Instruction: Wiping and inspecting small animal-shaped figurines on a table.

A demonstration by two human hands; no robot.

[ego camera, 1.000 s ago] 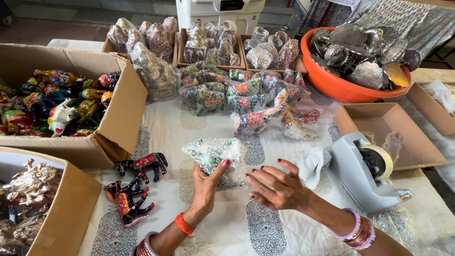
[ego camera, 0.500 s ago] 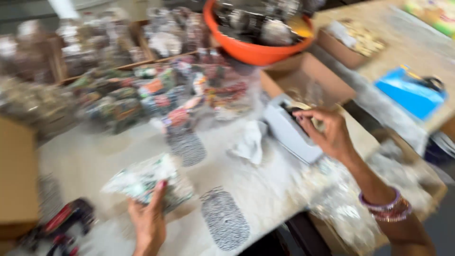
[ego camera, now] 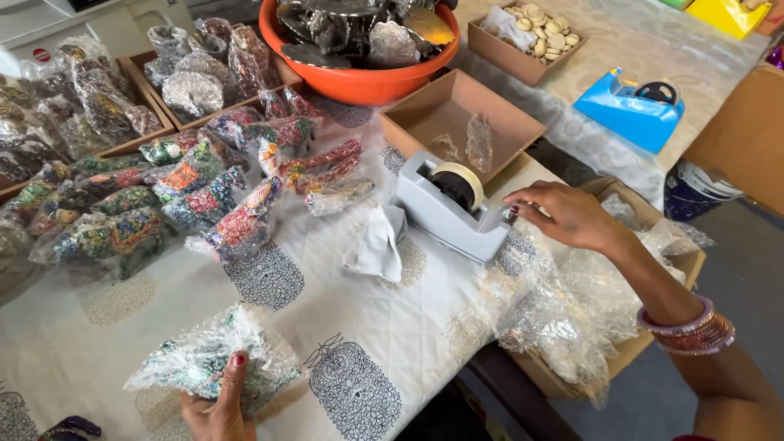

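My left hand [ego camera: 219, 405] presses a bubble-wrapped painted figure [ego camera: 208, 361] against the patterned tablecloth [ego camera: 367, 327] at the lower left. My right hand [ego camera: 565, 214] reaches to the cutter end of a grey tape dispenser [ego camera: 451, 211] with a roll of clear tape; its fingertips pinch at the tape end. Bangles ring my right wrist. A crumpled white cloth [ego camera: 377, 242] lies just left of the dispenser.
Many wrapped colourful figures [ego camera: 196, 188] lie in a heap at left. An orange bowl [ego camera: 359, 77] of silvery pieces stands behind. Open cardboard boxes [ego camera: 457, 114], a blue tape dispenser [ego camera: 633, 110] and loose bubble wrap [ego camera: 572, 302] at the table's right edge surround the spot.
My view has swung right. My right hand left the wrapped figure and went over to the grey tape dispenser. My left hand keeps hold of the figure.
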